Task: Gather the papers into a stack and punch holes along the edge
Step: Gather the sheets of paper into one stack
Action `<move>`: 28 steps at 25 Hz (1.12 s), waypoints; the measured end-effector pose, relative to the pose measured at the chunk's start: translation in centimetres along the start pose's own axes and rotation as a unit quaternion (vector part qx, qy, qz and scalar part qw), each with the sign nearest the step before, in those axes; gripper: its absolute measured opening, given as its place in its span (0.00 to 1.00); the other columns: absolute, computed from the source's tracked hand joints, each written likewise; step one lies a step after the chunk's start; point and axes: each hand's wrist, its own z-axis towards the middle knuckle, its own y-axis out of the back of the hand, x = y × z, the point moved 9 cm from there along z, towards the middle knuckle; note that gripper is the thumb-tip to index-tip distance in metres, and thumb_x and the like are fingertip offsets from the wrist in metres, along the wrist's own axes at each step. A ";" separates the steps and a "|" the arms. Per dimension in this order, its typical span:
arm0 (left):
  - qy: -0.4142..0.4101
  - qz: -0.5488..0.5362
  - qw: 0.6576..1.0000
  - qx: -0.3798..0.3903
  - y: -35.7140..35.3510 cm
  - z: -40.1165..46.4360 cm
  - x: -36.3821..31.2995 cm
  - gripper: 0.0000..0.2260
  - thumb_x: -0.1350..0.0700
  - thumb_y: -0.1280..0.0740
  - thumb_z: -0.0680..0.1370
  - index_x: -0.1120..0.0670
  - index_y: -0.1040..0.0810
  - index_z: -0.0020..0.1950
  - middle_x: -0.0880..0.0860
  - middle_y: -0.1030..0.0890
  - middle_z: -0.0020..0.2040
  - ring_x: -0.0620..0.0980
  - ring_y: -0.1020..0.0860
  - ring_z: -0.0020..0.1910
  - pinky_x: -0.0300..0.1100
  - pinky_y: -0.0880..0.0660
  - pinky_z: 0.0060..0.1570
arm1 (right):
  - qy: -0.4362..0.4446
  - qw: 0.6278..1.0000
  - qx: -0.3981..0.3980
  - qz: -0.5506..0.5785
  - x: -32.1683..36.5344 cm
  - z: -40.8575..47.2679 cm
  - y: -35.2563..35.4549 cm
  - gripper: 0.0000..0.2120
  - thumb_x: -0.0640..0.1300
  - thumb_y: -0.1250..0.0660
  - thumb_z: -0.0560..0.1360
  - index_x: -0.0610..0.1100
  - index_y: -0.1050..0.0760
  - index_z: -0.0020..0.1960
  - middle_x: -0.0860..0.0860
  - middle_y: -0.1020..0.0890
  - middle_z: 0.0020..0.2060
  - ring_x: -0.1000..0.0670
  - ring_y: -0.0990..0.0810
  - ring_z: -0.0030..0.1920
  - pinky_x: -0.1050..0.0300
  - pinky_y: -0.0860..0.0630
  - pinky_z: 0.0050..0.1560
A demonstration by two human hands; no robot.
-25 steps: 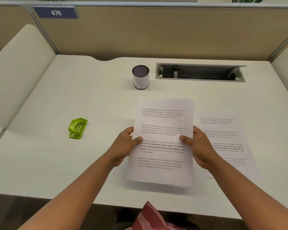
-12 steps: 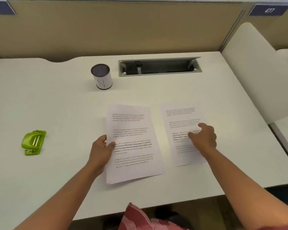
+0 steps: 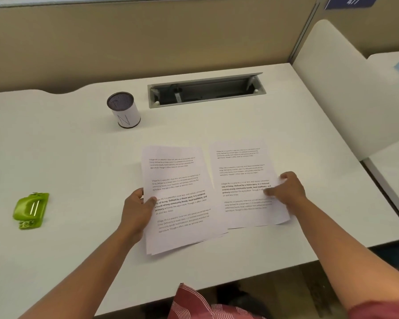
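Observation:
A stack of printed papers point(image 3: 182, 203) lies on the white desk point(image 3: 78, 157), its sheets slightly fanned at the bottom. My left hand point(image 3: 137, 209) grips its left edge, thumb on top. To its right lies a single printed sheet point(image 3: 242, 171), its left edge next to the stack. My right hand point(image 3: 286, 189) pinches this sheet at its right edge, which curls up a little. A green hole punch point(image 3: 30, 209) sits far left on the desk, apart from both hands.
A white cylinder with a dark mesh top point(image 3: 123, 110) stands behind the papers. A recessed cable tray point(image 3: 206, 90) is set into the desk at the back. Beige partition walls point(image 3: 148, 42) close the rear; a white divider point(image 3: 346, 88) stands at the right.
My right hand left the stack, reached to the single sheet on the right and took its right edge. The left hand kept the stack, now resting on the desk. The view swung right.

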 end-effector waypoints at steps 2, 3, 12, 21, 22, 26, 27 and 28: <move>-0.002 0.005 1.000 -0.003 0.1 0.1 0.0 0.11 0.64 0.34 0.81 0.50 0.21 0.58 0.53 0.14 0.53 0.56 0.14 0.49 0.54 0.18 0.51 | 0.016 0.999 0.010 0.030 0.3 0.3 -0.6 0.14 0.37 0.27 0.70 0.41 0.25 0.54 0.45 0.18 0.51 0.40 0.19 0.50 0.46 0.21 0.50; -0.002 0.008 1.000 -0.004 0.2 0.1 0.0 0.11 0.64 0.34 0.81 0.49 0.21 0.57 0.53 0.14 0.53 0.56 0.14 0.49 0.55 0.18 0.52 | 0.024 0.999 0.015 0.036 0.5 0.3 -0.9 0.09 0.37 0.29 0.72 0.41 0.23 0.51 0.44 0.17 0.49 0.40 0.18 0.49 0.44 0.20 0.51; -0.010 -0.003 0.999 -0.038 3.2 1.2 -0.9 0.12 0.64 0.35 0.81 0.50 0.21 0.60 0.54 0.14 0.53 0.57 0.15 0.49 0.54 0.18 0.52 | 0.122 0.987 0.022 0.098 6.2 -1.1 0.7 0.09 0.41 0.40 0.81 0.41 0.21 0.50 0.43 0.17 0.49 0.41 0.20 0.45 0.51 0.24 0.45; 0.031 -0.103 0.992 0.060 1.0 0.2 -1.7 0.12 0.64 0.40 0.84 0.52 0.21 0.62 0.55 0.14 0.57 0.59 0.15 0.54 0.58 0.20 0.57 | 0.096 0.942 0.207 0.247 9.1 -5.5 -6.2 0.08 0.38 0.38 0.82 0.43 0.20 0.57 0.44 0.14 0.54 0.43 0.15 0.50 0.46 0.18 0.52; 0.035 -0.117 0.990 0.073 0.3 -0.2 -2.1 0.13 0.64 0.40 0.84 0.52 0.21 0.62 0.55 0.14 0.57 0.58 0.15 0.54 0.57 0.20 0.55 | 0.090 0.937 0.222 0.254 9.1 -6.3 -7.2 0.09 0.38 0.38 0.82 0.42 0.21 0.58 0.44 0.14 0.54 0.45 0.15 0.49 0.49 0.19 0.49; 0.034 -0.149 0.984 0.096 -0.6 -1.3 -3.3 0.13 0.64 0.40 0.83 0.53 0.21 0.63 0.55 0.14 0.56 0.57 0.15 0.53 0.54 0.20 0.53 | 0.069 0.915 0.265 0.297 10.0 -8.7 -10.5 0.11 0.36 0.38 0.81 0.41 0.23 0.61 0.43 0.14 0.55 0.45 0.15 0.49 0.49 0.18 0.48; 0.030 -0.155 0.983 0.096 -0.4 -1.4 -3.5 0.13 0.64 0.40 0.83 0.54 0.20 0.63 0.55 0.14 0.57 0.57 0.15 0.53 0.54 0.20 0.54 | 0.066 0.907 0.276 0.311 10.3 -9.1 -10.9 0.12 0.35 0.38 0.81 0.42 0.23 0.63 0.43 0.14 0.56 0.43 0.15 0.52 0.45 0.18 0.53; 0.025 -0.160 0.982 0.095 -0.3 -1.5 -3.8 0.13 0.64 0.39 0.82 0.54 0.20 0.63 0.56 0.14 0.57 0.57 0.15 0.53 0.53 0.20 0.53 | 0.065 0.899 0.289 0.322 10.6 -9.5 -11.2 0.14 0.34 0.37 0.80 0.43 0.24 0.64 0.44 0.14 0.56 0.42 0.15 0.55 0.43 0.19 0.57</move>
